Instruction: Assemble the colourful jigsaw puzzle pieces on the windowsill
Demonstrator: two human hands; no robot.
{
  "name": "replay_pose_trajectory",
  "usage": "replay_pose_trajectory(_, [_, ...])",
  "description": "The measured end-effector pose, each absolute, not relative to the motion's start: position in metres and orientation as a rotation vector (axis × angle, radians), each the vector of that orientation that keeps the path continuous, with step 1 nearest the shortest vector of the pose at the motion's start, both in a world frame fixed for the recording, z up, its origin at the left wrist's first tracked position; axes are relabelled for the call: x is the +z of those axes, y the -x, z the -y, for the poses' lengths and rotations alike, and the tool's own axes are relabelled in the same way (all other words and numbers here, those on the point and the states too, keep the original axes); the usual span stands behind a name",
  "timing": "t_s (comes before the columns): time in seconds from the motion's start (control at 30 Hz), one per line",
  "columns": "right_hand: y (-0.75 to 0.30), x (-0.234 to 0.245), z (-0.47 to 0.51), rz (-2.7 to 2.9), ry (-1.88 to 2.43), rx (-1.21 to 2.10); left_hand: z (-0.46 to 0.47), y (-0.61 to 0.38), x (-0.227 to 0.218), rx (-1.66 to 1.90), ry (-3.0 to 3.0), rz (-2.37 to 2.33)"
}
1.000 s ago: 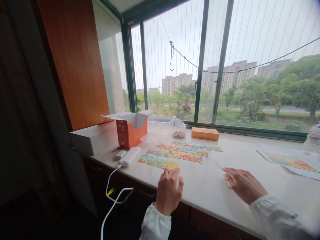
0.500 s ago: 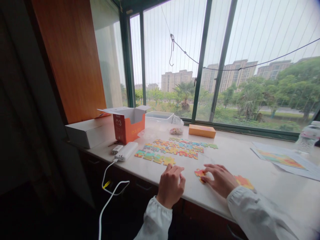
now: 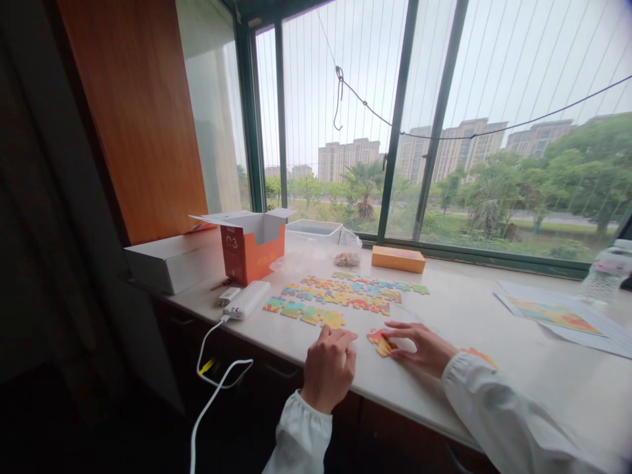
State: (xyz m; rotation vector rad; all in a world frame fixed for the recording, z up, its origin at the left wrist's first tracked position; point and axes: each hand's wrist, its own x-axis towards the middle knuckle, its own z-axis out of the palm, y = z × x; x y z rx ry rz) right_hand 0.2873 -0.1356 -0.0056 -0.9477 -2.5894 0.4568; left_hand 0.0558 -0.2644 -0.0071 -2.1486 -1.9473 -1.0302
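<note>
My right hand (image 3: 419, 345) grips a red and yellow puzzle piece (image 3: 380, 342) between thumb and fingers, low over the white tabletop. Left of it, my left hand (image 3: 328, 365) is at the table's front edge, holding nothing that I can see, with its fingers loosely bent and the thumb apart from them. Just beyond its knuckles lies a yellow puzzle piece (image 3: 333, 318), the right end of a short row of joined pieces (image 3: 301, 311). Longer joined rows (image 3: 350, 293) lie behind. More orange pieces (image 3: 480, 357) show partly behind my right forearm.
An open orange box (image 3: 254, 250), a white box (image 3: 170, 263) and a white power bank (image 3: 248, 301) with a cable stand at left. Behind the puzzle are a bag of pieces (image 3: 347, 258) and an orange carton (image 3: 397, 259). Printed sheets (image 3: 553, 313) and a bottle (image 3: 605, 273) lie right.
My right hand has moved left with the puzzle piece, closer to my left hand. The left hand has shifted slightly left in view, as has the scene.
</note>
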Motion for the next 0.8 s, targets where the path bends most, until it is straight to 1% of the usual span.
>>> replay_pose_trajectory(0.17, [-0.264,-0.008,0.134,2.495,1.055,0.380,0.261,-0.060,-0.009,-0.971,2.013,2.043])
replay_pose_trajectory(0.5, [-0.209,-0.009,0.132,2.363,1.028,0.462,0.259,-0.061,-0.012,-0.945,1.958,2.082])
replay_pose_trajectory(0.8, [-0.192,-0.012,0.127,2.354,1.039,0.470,0.258,-0.061,-0.014,-0.952,1.947,2.068])
